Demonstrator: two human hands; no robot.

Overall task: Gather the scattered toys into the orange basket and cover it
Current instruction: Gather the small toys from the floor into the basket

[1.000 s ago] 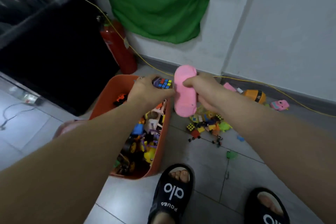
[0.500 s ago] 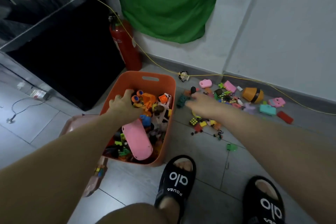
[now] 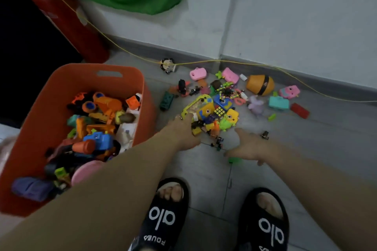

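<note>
The orange basket (image 3: 49, 96) stands on the floor at the left, heaped with toys, with a big pink toy (image 3: 86, 170) at its near side. To its right lies a pile of scattered toys (image 3: 216, 111): a yellow handheld game, a small puzzle cube and coloured bricks. My left hand (image 3: 182, 132) reaches across to the pile's near left edge, its fingertips at the yellow game. With spread fingers that hold nothing, my right hand (image 3: 247, 145) hovers just short of the pile on its right. No cover on the basket.
Further toys lie by the wall: an orange egg-shaped toy (image 3: 260, 84), pink toys (image 3: 197, 73), a teal piece (image 3: 278, 102), a red block (image 3: 299, 110), a dark green vehicle (image 3: 166, 101). A red fire extinguisher (image 3: 67, 22) stands behind the basket. My slippered feet (image 3: 163, 218) are below.
The pink toy went from both hands into the basket. My left hand left the basket and moved right to the pile. My right hand drew back to the pile's near right.
</note>
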